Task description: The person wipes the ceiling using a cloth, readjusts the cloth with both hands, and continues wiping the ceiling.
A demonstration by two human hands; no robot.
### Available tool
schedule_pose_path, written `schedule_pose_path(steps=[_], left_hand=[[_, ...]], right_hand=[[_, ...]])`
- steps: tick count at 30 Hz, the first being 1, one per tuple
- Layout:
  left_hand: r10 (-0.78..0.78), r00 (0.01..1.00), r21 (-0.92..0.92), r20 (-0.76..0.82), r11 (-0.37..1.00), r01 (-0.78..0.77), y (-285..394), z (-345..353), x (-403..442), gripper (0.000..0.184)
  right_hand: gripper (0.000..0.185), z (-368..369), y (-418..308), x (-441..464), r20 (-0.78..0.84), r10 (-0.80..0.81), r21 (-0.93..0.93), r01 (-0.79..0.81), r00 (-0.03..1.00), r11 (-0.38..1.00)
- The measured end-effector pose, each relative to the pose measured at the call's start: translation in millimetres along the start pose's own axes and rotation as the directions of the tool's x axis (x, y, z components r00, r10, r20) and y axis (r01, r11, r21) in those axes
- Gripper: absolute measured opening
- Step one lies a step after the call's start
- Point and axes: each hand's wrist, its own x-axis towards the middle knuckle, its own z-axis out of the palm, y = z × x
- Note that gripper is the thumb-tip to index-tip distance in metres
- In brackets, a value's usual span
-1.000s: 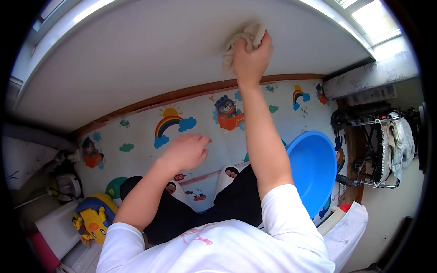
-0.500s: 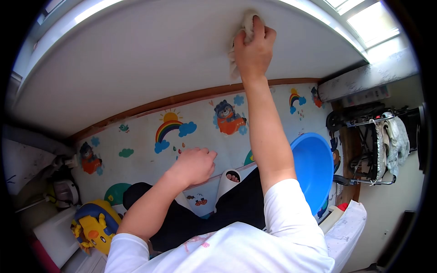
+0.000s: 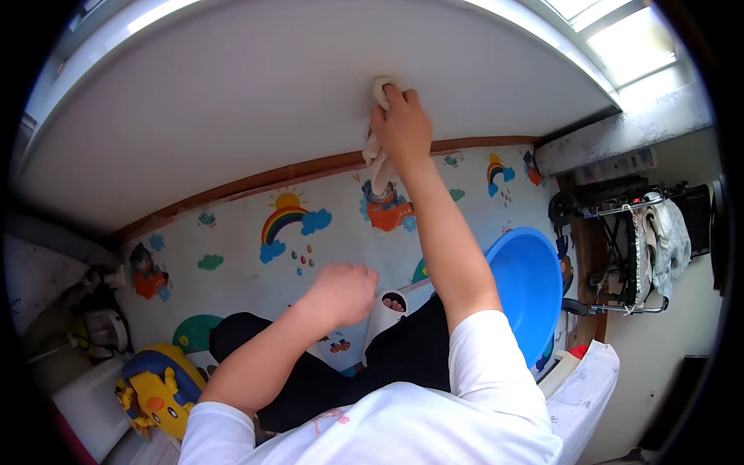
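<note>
My right hand (image 3: 404, 128) grips a pale cloth (image 3: 378, 159) and presses it against the white wall (image 3: 232, 101), a little above the brown baseboard strip (image 3: 310, 168). One end of the cloth dangles below my fingers. Over the patterned floor mat (image 3: 240, 287), my left hand (image 3: 346, 293) hovers with its fingers curled in, close to my white slipper (image 3: 384, 318). Whether anything is inside the left hand is hidden.
To my right stands a blue basin (image 3: 531, 287), with a folded stroller (image 3: 632, 248) bearing cloths beyond it. A yellow and blue duck-shaped toy seat (image 3: 163, 391) sits at lower left. Windows (image 3: 632, 46) are at upper right.
My right hand has slid the cloth down the wall and somewhat left, nearer the baseboard. My left hand has shifted slightly right and down, still curled.
</note>
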Motion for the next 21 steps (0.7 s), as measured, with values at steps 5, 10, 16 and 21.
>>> schedule_pose_path(steps=[5,10,16,21], left_hand=[[0.002,0.999,-0.035,-0.052,0.999,-0.004,2,-2,-4,0.021],[-0.009,0.999,-0.029,-0.045,1.0,0.008,4,-7,-5,0.021],[-0.025,0.999,-0.018,-0.03,1.0,0.025,7,-6,-7,0.021],[-0.006,1.0,0.01,-0.022,1.0,0.006,14,-2,-8,0.021]], right_hand=[[0.038,-2,15,21,-0.297,0.061,0.23,0.01,0.953,0.973],[0.03,-46,-1,65,-0.412,-0.033,0.132,0.095,0.911,0.987],[0.024,-39,-4,62,-0.21,-0.146,-0.055,0.137,0.967,0.989],[0.025,-27,0,36,-0.015,-0.141,-0.096,0.139,0.99,0.986]])
